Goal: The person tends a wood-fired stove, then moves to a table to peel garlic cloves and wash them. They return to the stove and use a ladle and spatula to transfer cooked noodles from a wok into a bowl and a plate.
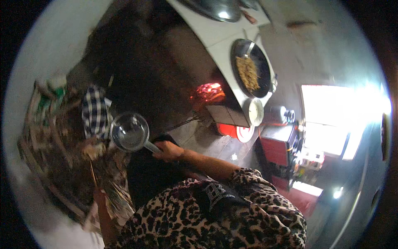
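Note:
In my right hand [169, 151] is the handle of a clear, round dipper [130, 132], its bowl out over the dark floor area to my left. My left hand [100, 196], low at the left, is closed around a thin stick-like handle [93, 174]. That handle runs up toward a blurred tan clump [94, 150], and I cannot tell whether the two are joined. Beyond the clump lies a dark-and-white checked cloth [94, 112]. Embers glow [211, 91] in the firebox opening of the tiled stove [214, 40].
A wok [265, 79] of shredded food [247, 73], with a metal utensil in it, sits on the stove. Near it stand a pale bowl [256, 112] and a red bucket [227, 130]. Branches and sticks [53, 146] are heaped at left. A red cabinet [275, 146] stands below the bright window [326, 115].

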`<state>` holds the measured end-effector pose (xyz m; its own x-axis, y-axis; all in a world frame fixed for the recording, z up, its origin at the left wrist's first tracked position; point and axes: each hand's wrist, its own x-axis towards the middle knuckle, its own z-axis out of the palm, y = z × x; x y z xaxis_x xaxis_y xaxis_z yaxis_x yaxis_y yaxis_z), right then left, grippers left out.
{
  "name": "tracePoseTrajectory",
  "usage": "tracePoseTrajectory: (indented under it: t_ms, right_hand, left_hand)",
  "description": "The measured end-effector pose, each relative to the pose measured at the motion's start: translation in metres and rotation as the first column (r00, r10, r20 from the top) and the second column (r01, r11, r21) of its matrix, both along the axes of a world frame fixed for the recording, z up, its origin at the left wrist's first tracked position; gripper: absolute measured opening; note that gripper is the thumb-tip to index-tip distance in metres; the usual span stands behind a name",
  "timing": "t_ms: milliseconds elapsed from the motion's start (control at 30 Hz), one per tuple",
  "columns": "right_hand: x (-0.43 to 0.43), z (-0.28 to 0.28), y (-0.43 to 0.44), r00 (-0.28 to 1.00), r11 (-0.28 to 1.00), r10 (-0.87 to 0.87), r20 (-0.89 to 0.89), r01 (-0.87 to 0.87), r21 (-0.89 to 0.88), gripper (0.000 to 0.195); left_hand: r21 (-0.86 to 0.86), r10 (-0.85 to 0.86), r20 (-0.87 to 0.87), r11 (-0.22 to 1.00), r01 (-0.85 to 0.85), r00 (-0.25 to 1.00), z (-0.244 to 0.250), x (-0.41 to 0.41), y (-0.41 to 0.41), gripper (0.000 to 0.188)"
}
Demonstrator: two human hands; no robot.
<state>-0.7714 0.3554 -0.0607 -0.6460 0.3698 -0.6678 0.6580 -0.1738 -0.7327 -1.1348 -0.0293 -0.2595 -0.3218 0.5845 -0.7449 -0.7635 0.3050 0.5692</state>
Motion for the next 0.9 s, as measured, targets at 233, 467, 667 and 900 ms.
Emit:
tracePoseTrajectory:
  t_ms: [233,467,667,900]
  right_hand:
    - [0.167,0.03,-0.067,0.982,0.965,-0.174,0.068,0.157,0.21,0.035]
    - [0.353,0.059,-0.204,0.783,0.806,-0.591,0.193,0.582,0.107,0.039]
    - [0.466,0.067,-0.296,0.56,0.593,-0.8,0.217,0.793,0.142,0.035]
    - [0.536,0.042,-0.405,-0.055,-0.055,-0.998,-0.008,0.966,0.252,0.034]
  left_hand:
    - [0.021,-0.384,-0.193,0.918,0.395,0.903,0.04,-0.009,0.109,0.038]
    - [-0.668,-0.839,-0.4,0.543,0.51,0.369,0.111,0.152,0.261,0.035]
    - [-0.45,-0.822,-0.569,0.294,0.843,-0.017,0.139,0.305,0.276,0.027]
    - [-0.513,-0.567,-0.578,-0.307,0.802,-0.587,0.216,0.598,0.309,0.021]
